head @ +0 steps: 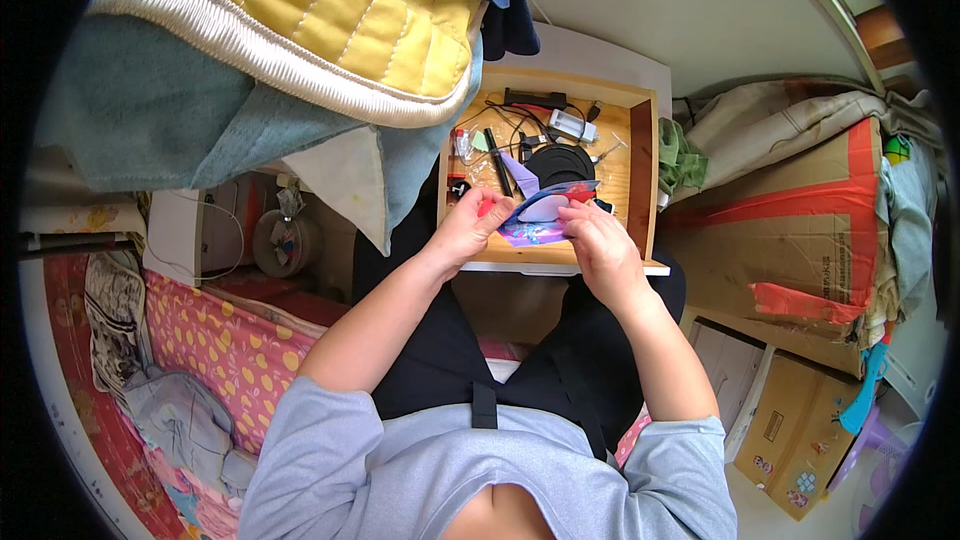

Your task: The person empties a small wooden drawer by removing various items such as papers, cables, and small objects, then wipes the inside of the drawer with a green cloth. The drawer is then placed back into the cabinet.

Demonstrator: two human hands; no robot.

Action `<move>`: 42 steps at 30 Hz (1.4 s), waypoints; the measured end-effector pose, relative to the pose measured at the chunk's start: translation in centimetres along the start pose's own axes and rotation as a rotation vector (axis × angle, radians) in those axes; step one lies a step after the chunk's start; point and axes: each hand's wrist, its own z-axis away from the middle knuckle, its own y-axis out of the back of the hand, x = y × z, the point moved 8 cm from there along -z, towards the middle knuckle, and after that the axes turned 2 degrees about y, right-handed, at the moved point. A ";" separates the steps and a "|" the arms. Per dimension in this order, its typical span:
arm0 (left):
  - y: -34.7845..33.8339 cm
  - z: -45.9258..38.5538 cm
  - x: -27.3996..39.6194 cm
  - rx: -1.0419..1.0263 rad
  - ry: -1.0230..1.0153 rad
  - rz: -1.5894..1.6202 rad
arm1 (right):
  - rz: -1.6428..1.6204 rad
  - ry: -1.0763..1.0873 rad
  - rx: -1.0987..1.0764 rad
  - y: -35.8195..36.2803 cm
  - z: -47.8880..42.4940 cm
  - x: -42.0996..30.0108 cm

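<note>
Over the front of an open wooden drawer, my left hand and my right hand hold a thin, colourful printed item between them. It looks like folded paper or a small packet in blue, purple and red. A pale lavender oval piece shows inside its fold. Just behind it a purple pointed piece sticks up; whether it is joined on cannot be told. Past my hands lie a round black coil or disc, a black pen-like stick and a white adapter-like block.
Dark cables and a black bar-shaped device lie at the drawer's back. A yellow quilted cloth and blue-grey fabric overhang its left side. To the right stands a large cardboard box with red tape; a smaller carton sits below.
</note>
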 end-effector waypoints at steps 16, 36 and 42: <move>-0.8 0.2 -0.4 -0.106 0.167 0.505 | -0.538 -0.314 0.065 -0.7 1.3 0.0; -1.1 0.9 -0.6 -0.079 0.047 0.493 | 0.035 0.084 0.131 0.7 1.2 -3.1; -0.8 1.4 0.2 -0.063 -0.015 0.483 | 0.023 0.102 0.151 0.6 1.4 -3.3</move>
